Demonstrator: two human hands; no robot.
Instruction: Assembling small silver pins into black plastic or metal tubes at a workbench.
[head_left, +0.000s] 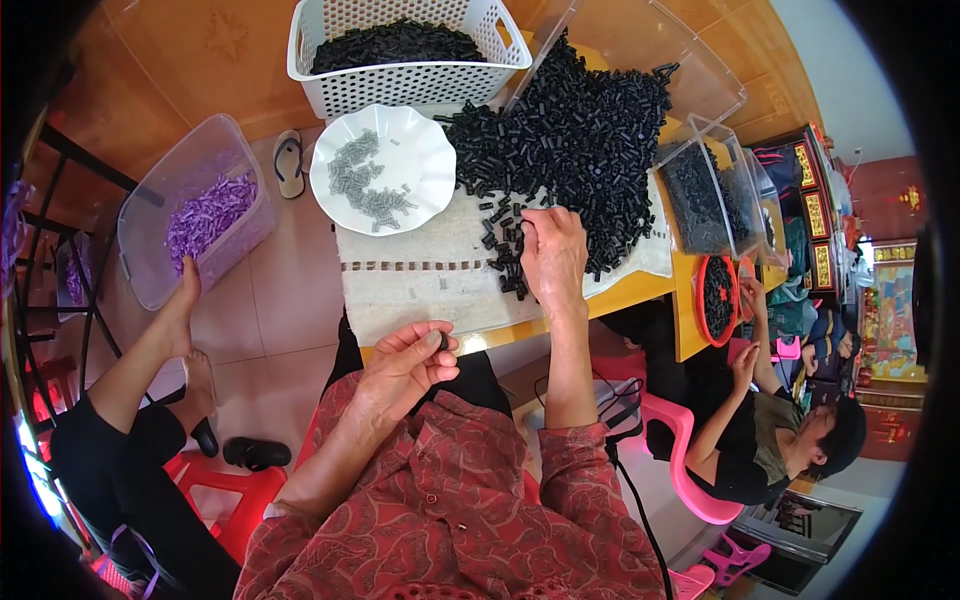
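Observation:
My left hand (408, 365), above the table's near edge, pinches a small black cylindrical piece (443, 342) between thumb and fingers. Farther right, my right hand (553, 255) reaches to the near edge of a large heap of small black plastic pieces (570, 125). Its fingertips are closed together, with a dark piece (526, 226) showing at them. Left of the heap stands a white scalloped plate (432, 140) with many tiny metal springs (365, 182). A pale cloth (385, 300) lies under the plate and heap, with a couple of springs on it.
A white perforated basket (400, 92) of black pieces stands behind the plate. Clear bins (715, 200) and a red bowl (716, 300) are to the right, near a seated co-worker (770, 440). At left, another person's legs (120, 420) extend beside a clear tub (262, 225) of purple pieces.

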